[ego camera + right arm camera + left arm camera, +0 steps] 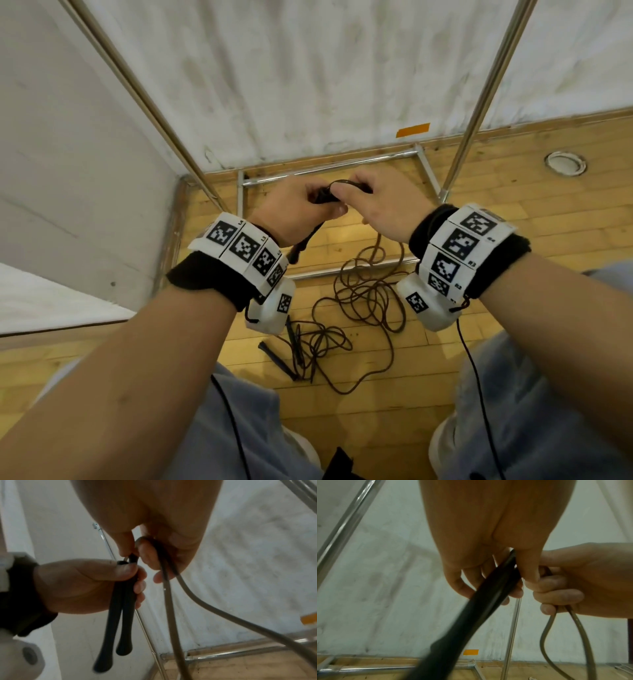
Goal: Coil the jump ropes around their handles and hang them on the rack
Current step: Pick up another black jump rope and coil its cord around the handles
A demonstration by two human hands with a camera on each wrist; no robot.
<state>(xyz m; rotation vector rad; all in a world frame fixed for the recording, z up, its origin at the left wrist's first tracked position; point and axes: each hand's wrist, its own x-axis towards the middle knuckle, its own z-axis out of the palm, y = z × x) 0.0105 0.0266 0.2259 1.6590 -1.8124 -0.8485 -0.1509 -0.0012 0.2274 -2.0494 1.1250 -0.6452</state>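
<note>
My left hand (pixel 305 205) grips the two black handles (pixel 120 622) of one jump rope side by side, their flared ends pointing down. My right hand (pixel 371 200), right beside it, pinches the brown rope (pixel 171 601) where it leaves the handle tops, with two strands running through the curled fingers (pixel 556 592). From there the rope drops in a loop (pixel 546 635) to a loose tangle (pixel 366 298) on the floor. A second jump rope (pixel 318 342) with dark handles (pixel 275 356) lies on the floor nearer me.
The rack's metal uprights (pixel 147 102) (pixel 486 96) rise on both sides in front of a white wall. Its base bars (pixel 325 168) lie on the wooden floor beneath my hands. My legs in light trousers (pixel 534 394) stand on either side of the ropes.
</note>
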